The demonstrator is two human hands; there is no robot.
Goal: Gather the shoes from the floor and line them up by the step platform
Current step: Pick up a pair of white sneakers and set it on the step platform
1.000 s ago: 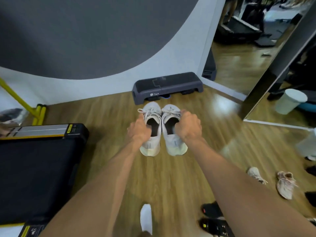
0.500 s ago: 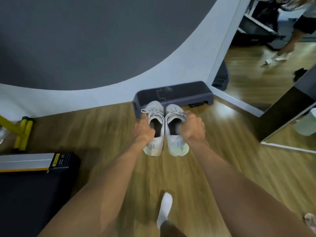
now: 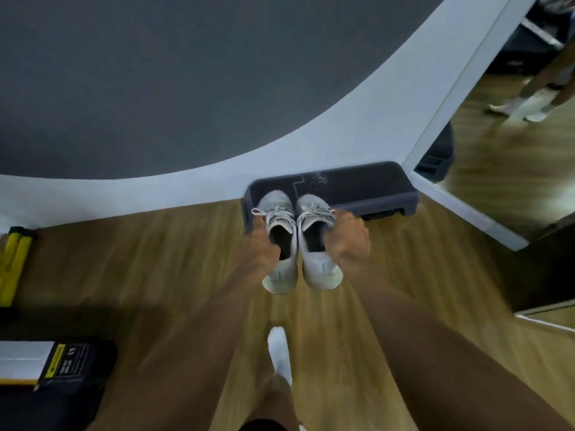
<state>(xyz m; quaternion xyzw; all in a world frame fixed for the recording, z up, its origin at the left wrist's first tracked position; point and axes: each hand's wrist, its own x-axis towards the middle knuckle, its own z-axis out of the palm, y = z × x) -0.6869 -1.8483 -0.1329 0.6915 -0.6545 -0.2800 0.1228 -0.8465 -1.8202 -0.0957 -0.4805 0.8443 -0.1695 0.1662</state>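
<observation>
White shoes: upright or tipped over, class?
Upright: left shoe and right shoe show laces and openings facing up.

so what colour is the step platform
The step platform is dark grey, clearest in the head view.

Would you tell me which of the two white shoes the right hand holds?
The right shoe: the right hand holds its outer edge, while the left hand holds the left shoe.

The shoes [image 3: 311, 209] are pale grey with off-white soles. At frame centre the step [image 3: 357, 185] is dark slate. The floor [image 3: 155, 259] is brown wood-grain, my sock [image 3: 278, 346] white.
</observation>
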